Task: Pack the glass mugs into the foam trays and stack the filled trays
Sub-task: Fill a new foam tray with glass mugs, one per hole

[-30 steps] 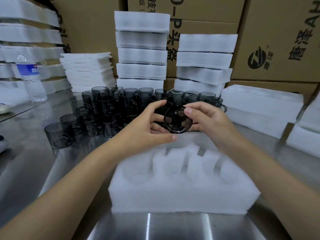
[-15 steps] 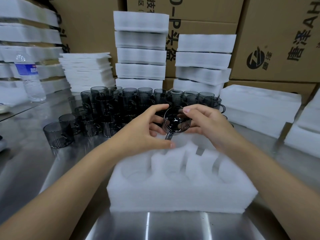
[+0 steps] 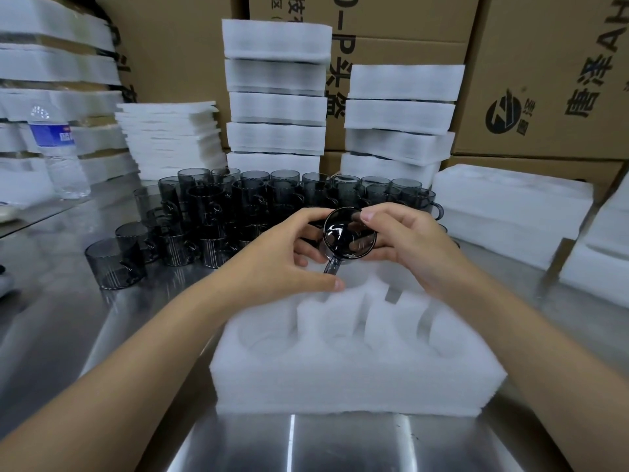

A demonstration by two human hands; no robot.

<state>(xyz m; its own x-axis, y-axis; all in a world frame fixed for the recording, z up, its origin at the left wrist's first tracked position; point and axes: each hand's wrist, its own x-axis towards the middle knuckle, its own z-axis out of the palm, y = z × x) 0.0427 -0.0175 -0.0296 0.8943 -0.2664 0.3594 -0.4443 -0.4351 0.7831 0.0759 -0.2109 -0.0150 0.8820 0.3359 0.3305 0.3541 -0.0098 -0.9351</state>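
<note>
My fingers (image 3: 369,217) are curled round one smoky glass mug (image 3: 349,233). My right hand (image 3: 408,243) pinches its rim and far wall, and my left hand (image 3: 272,253) cups the other side with the thumb stretched out underneath. The mug lies on its side in the air with its base turned toward my face and its handle pointing down. I hold it that way, I think, so I can look through the glass for flaws and line the handle up with a slot before I lower it.

It hangs just above the back edge of the foam tray (image 3: 340,386), which sits square in front of me within easy reach. Every round pocket I can see in the tray is unfilled, so this tray is only at its start. Part of the back row is hidden by my hands.

Behind my hands the loose mugs (image 3: 238,206) stand upright and crowded together, close enough to grab one at a time. All of this rests on a steel table (image 3: 68,335) that reflects the light. Spare trays (image 3: 510,206) wait at my right. Two stacks of filled trays (image 3: 275,97) rise at the back against cardboard cartons (image 3: 544,63). To their left are a pile of flat foam sheets (image 3: 170,137) and a water bottle (image 3: 58,151).
</note>
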